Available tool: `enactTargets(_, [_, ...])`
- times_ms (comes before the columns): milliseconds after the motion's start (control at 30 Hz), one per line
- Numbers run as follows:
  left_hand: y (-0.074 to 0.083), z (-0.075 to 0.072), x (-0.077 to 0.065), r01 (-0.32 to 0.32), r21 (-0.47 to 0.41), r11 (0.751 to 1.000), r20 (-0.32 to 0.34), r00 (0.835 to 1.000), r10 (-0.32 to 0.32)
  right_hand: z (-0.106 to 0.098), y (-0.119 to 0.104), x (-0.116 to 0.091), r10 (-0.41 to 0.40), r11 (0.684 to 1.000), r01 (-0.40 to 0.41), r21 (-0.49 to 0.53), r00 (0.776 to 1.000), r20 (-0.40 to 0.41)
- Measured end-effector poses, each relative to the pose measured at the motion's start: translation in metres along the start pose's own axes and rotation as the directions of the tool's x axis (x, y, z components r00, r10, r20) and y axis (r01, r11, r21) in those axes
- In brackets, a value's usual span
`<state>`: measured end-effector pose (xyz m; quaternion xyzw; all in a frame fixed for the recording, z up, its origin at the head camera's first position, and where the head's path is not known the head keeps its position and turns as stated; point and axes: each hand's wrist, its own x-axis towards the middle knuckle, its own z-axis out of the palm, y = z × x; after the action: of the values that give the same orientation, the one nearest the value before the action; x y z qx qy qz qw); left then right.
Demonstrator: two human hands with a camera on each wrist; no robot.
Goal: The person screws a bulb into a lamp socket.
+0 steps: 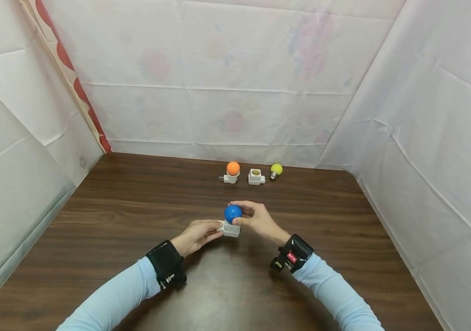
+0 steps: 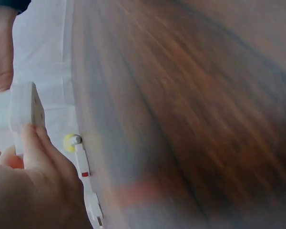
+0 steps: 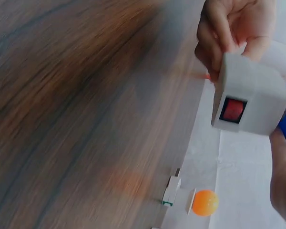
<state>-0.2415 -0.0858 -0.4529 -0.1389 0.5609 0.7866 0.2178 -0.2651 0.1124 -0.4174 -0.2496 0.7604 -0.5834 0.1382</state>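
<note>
In the head view, my left hand [image 1: 197, 235] grips a white plug-in lamp socket [image 1: 231, 230] at its left end. My right hand [image 1: 260, 222] pinches a blue bulb [image 1: 233, 212] between thumb and fingers, right at the socket's top opening. How far the bulb's base sits inside is hidden. A red rocker switch [image 3: 233, 109] shows on the socket's side in the right wrist view. Seen from the left wrist, the socket's flat underside [image 2: 38, 107] faces outward, above the left fingers [image 2: 33, 143].
Toward the table's back edge stands another white socket [image 1: 230, 179] bearing an orange bulb [image 1: 233, 168]. To its right are a bulbless white socket [image 1: 255, 179] and a loose yellow-green bulb [image 1: 276, 169]. White cloth walls [image 1: 235, 115] border the brown wooden table [image 1: 136, 207].
</note>
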Motion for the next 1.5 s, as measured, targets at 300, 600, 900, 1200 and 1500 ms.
enactTargets(300, [0.002, -0.007, 0.004, 0.006, 0.051, 0.999, 0.005, 1.000, -0.006, -0.008, 0.000, -0.001, 0.072, 0.989, -0.064, -0.132, 0.996, 0.054])
enactTargets(600, [0.001, -0.010, 0.003, -0.013, 0.086, 0.996, 0.073, 0.997, 0.007, -0.001, 0.014, 0.002, 0.086, 0.939, -0.080, -0.335, 0.996, 0.002])
enactTargets(900, [0.002, -0.011, 0.006, -0.377, 0.842, 0.386, 0.248, 0.906, 0.344, 0.002, 0.021, 0.005, 0.111, 0.936, -0.092, -0.339, 0.993, 0.036])
enactTargets(1200, [0.001, -0.005, 0.012, -0.366, 0.925, 0.096, 0.305, 0.871, 0.385, 0.003, 0.036, 0.006, 0.122, 0.903, -0.095, -0.419, 0.992, 0.039])
enactTargets(1500, [0.011, -0.010, 0.035, -0.321, 0.944, 0.076, 0.253, 0.853, 0.457, -0.002, 0.046, 0.031, 0.088, 0.877, -0.093, -0.472, 0.996, -0.033])
